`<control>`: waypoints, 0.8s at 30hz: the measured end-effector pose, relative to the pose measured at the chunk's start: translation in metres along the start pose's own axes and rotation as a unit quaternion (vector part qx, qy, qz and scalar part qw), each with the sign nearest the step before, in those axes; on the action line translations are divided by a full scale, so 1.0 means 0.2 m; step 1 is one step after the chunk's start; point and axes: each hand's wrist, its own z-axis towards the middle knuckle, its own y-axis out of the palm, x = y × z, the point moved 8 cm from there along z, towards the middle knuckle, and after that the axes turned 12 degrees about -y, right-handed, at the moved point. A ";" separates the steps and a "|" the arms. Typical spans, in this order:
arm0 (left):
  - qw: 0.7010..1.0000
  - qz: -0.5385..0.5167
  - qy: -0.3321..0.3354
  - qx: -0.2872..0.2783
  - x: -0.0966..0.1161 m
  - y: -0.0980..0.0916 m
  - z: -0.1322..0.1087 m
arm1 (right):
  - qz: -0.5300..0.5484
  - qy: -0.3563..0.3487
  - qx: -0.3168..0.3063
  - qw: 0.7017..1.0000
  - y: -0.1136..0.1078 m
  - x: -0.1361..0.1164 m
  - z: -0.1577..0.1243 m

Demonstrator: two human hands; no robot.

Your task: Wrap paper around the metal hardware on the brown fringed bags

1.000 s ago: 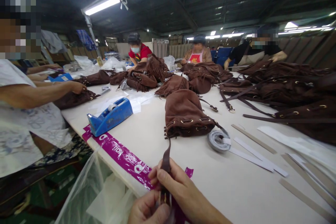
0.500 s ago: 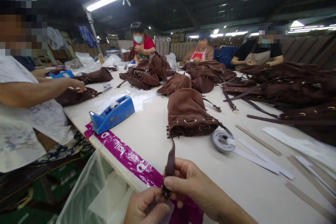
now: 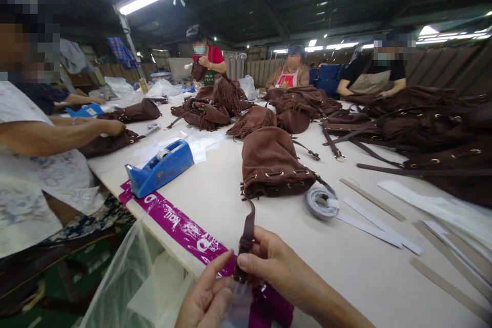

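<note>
My right hand (image 3: 274, 266) pinches a dark brown strap (image 3: 249, 225) near its buckle end (image 3: 241, 266), thumb on top. The strap runs up to a brown drawstring bag (image 3: 269, 159) with gold eyelets, lying on the table. Just left of the buckle is my left hand (image 3: 207, 292), its index finger stretched out and its thumb apart from it. A translucent piece of plastic (image 3: 239, 305) shows beside that thumb; whether the hand touches it is unclear. Beneath both hands, purple printed plastic (image 3: 265, 305) hangs over the table edge.
A blue tape dispenser (image 3: 159, 169) stands on a purple strip (image 3: 177, 220) along the edge. Right of the bag lie a grey coiled tape (image 3: 322, 203) and paper strips (image 3: 372, 200). More brown bags (image 3: 423, 123) are piled behind. A co-worker's arm (image 3: 57, 138) is at left; others work across the table.
My left hand has come off the buckle end, moving slightly left, with its index finger now extended. My right hand keeps hold of the strap. The view has shifted slightly.
</note>
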 end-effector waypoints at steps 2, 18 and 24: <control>0.999 0.027 0.016 0.015 0.00 -0.02 -0.01 | -0.012 0.006 0.007 1.000 0.00 0.01 0.00; 0.999 -0.047 0.000 0.005 0.02 0.05 0.05 | -0.063 -0.016 0.026 0.998 -0.05 0.05 0.00; 0.998 -0.065 0.004 0.021 0.04 0.02 0.08 | -0.197 0.049 0.051 0.978 -0.11 0.01 -0.07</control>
